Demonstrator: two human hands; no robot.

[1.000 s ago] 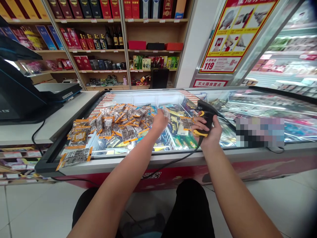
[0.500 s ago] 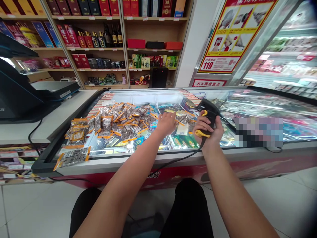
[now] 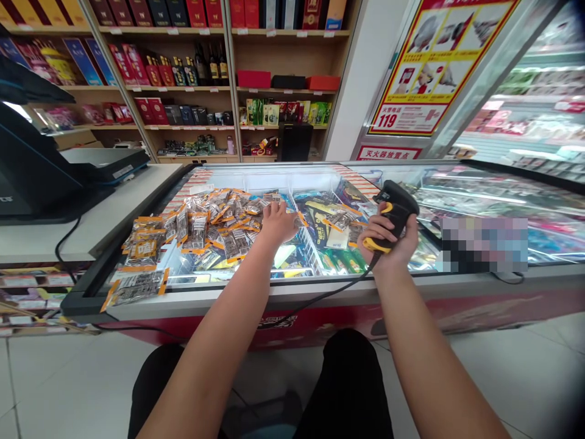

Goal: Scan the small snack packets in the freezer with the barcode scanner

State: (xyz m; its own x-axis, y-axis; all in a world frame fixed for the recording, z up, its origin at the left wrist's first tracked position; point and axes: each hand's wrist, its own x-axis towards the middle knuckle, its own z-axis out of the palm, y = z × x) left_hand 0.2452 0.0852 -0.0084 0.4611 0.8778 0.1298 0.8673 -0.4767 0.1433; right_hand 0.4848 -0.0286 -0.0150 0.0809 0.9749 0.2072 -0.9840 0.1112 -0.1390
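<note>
My right hand [image 3: 390,244] is wrapped round a black and yellow barcode scanner [image 3: 398,204], held above the glass top of the chest freezer. Its cable [image 3: 329,297] runs down over the freezer's front edge. My left hand [image 3: 278,222] reaches over the right end of a pile of snack packets [image 3: 219,213], with fingers spread and pointing down at them. These packets are clear with orange edges. The fingertips are partly hidden, so I cannot tell how firmly they touch a packet. Between my hands lies a smaller group of similar packets [image 3: 340,217].
The freezer's front rim [image 3: 183,297] runs across before my knees. Separate from the pile, one packet [image 3: 137,288] lies at the left front corner. A counter [image 3: 137,189] with a dark machine [image 3: 36,164] stands left. Shelves [image 3: 283,58] of boxes and bottles line the back.
My left hand has moved left, from the gap between the packet groups to the right end of the larger pile. My right hand still holds the scanner, turned slightly and a little farther right.
</note>
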